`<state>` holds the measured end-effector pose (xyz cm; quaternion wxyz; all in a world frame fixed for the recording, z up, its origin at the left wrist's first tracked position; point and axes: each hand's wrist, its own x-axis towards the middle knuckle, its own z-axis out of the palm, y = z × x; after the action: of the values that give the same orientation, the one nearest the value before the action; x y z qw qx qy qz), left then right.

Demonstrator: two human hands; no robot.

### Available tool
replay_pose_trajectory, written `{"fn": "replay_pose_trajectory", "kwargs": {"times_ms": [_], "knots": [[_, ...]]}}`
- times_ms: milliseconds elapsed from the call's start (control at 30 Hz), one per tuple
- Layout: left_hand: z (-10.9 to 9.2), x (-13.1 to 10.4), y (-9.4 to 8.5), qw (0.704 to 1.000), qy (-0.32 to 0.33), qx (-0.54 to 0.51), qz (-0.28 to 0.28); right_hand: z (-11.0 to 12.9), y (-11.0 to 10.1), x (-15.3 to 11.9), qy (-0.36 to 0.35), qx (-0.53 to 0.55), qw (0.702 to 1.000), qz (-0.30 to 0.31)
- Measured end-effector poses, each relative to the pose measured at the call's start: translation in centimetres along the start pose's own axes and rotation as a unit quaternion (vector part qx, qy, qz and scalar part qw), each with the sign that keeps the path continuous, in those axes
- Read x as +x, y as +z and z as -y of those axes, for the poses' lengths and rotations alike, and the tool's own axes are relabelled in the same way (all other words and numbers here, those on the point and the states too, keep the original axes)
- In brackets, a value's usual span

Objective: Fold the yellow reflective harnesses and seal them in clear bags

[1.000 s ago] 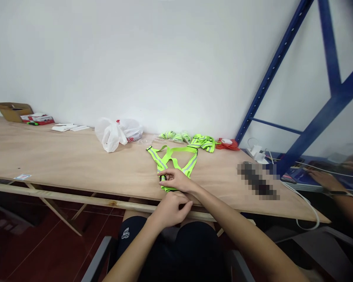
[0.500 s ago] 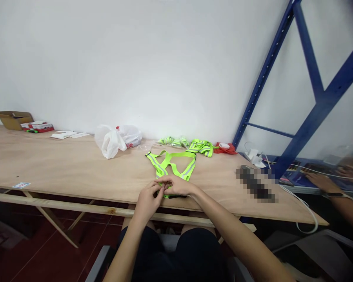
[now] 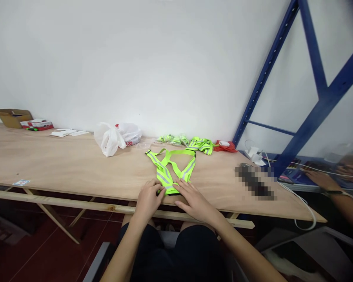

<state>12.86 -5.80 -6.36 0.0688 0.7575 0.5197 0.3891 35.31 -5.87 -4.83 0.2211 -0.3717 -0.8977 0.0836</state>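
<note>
From 1 viewpoint at the wearer's head, the camera faces forward and down over the lap (image 3: 200,248), taking in the left hand (image 3: 148,197) and right hand (image 3: 196,203) close below, the tabletop (image 3: 91,168) beyond, and the wall (image 3: 153,62) filling most of the upper half.

The place looks like a workshop. A long plywood workbench (image 3: 76,164) on raw timber legs (image 3: 51,216) runs along a plain white wall (image 3: 135,58), with a blue perforated metal rack (image 3: 265,74) near its right end and dark red floor tiles (image 3: 44,254) below.

Left hand (image 3: 148,199) apparently pinching reflective harness (image 3: 164,174) (yellow-green), right hand (image 3: 196,203) touching it
</note>
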Motion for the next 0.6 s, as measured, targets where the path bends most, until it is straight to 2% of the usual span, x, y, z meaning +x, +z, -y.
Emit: {"fn": "replay_pose_trajectory", "kwargs": {"times_ms": [200, 300, 400, 467, 533, 600], "knots": [[-0.6, 0.4, -0.6, 0.997, 0.040, 0.053, 0.037, 0.7, -0.1, 0.3, 0.010, -0.045, 0.999, 0.001], [-1.9, 1.8, -1.9, 0.986, 0.079, 0.083, 0.119, 1.1, 0.1, 0.0, 0.013, -0.067, 0.998, -0.006], [-4.4, 3.2, -3.3, 0.956, 0.094, 0.144, 0.236, 1.4, 0.5, -0.7, 0.019, -0.092, 0.995, -0.013], [-6.0, 3.7, -3.7, 0.935, 0.112, 0.176, 0.286, 1.4, 0.7, -1.1, 0.022, -0.107, 0.994, -0.019], [-6.8, 3.6, -3.6, 0.918, 0.139, 0.201, 0.312, 1.3, 0.8, -1.5, 0.021, -0.117, 0.993, -0.021], [-6.7, 2.8, -3.0, 0.912, 0.172, 0.213, 0.306, 1.1, 0.9, -1.7, 0.013, -0.121, 0.992, -0.017]]}}
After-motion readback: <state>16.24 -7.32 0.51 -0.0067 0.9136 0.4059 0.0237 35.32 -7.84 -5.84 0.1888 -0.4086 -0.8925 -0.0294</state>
